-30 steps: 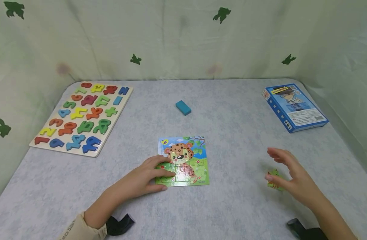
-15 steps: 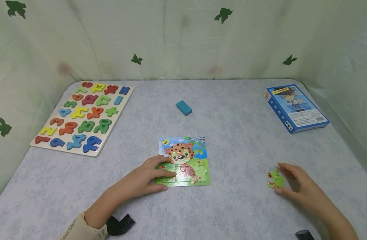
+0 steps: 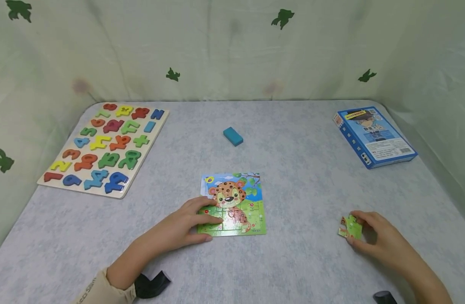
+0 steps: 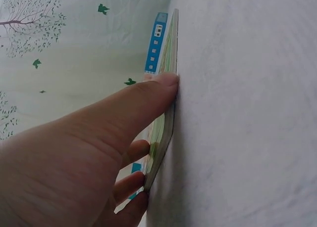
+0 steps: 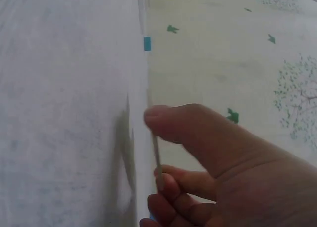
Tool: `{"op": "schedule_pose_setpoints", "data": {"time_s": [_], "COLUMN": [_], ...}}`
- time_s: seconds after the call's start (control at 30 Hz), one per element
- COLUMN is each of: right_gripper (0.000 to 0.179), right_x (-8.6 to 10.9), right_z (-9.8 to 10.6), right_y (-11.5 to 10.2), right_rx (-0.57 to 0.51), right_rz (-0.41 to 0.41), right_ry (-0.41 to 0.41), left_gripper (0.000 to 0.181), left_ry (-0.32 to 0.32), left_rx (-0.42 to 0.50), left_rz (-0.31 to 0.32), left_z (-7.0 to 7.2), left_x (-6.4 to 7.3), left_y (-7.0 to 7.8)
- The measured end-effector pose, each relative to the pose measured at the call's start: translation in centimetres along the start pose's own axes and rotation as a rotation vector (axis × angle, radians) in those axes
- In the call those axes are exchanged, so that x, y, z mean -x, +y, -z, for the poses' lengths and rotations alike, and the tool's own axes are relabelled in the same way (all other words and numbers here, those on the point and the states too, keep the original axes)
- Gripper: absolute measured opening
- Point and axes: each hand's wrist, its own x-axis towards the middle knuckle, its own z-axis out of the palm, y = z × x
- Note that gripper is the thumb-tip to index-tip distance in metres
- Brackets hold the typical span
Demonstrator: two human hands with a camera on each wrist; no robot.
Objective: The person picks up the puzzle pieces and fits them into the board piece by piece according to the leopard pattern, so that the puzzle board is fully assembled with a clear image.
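A jigsaw puzzle (image 3: 252,219) with a spotted leopard cub on green grass lies flat at the middle of the table. My left hand (image 3: 185,221) rests on its left side, fingers spread over the picture and thumb at the near edge. In the left wrist view the left thumb (image 4: 166,81) touches the puzzle's rim. Off to the right, my right hand (image 3: 386,240) pinches a green puzzle piece (image 3: 353,228) with brown-red markings between thumb and fingers. Seen edge-on in the right wrist view, the thin piece (image 5: 158,160) stands a little above the table, its shadow beside it.
At the back left lies a cream board (image 3: 118,195) with colourful number pieces. A small teal block (image 3: 233,137) sits behind the puzzle. Toward the back right is a blue picture box (image 3: 374,137). A pale curtain (image 3: 232,50) with green birds hangs behind the table.
My right hand came down from above the loose puzzle piece, took it between thumb and fingers, and tilted it slightly up. My left hand stayed in place on the puzzle.
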Motion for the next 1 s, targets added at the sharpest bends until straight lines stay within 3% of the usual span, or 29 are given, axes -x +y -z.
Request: {"op": "schedule_pose_setpoints", "data": {"time_s": [0.17,0.3,0.43,0.57,0.7,0.87,1.0], "right_gripper": [0.063,0.063,0.063,0.065,0.060,0.060,0.062], "right_x": [-0.3,-1.1,-2.4,-3.9,-5.3,-6.7,-7.6], "right_z": [0.5,0.9,0.4,-1.0,-2.7,-5.0,-6.4], "right_y": [-1.6,-3.9,-6.2,-8.4,-10.3,-12.2,-13.1], "right_rx": [0.005,-0.052,-0.130,-0.212,-0.279,-0.249,-0.210], "right_rz": [0.127,0.171,0.288,0.395,0.463,0.435,0.410], "right_ry": [0.125,0.125,0.127,0.091,0.028,-0.108,-0.173], "left_gripper": [0.038,0.037,0.036,0.034,0.035,0.035,0.037], "left_ry": [0.006,0.013,0.042,0.071,0.042,0.025,0.058], "left_rx": [-0.004,-0.023,-0.077,-0.151,-0.178,-0.207,-0.260], "left_rz": [-0.003,0.001,-0.017,-0.068,-0.100,-0.094,-0.159], "left_z": [0.0,-0.1,-0.3,-0.5,-0.7,-0.8,-1.1], "left_x": [0.0,0.0,-0.1,-0.4,-0.6,-0.6,-0.8], "left_y": [0.0,0.1,0.4,0.9,1.4,1.9,2.1]}}
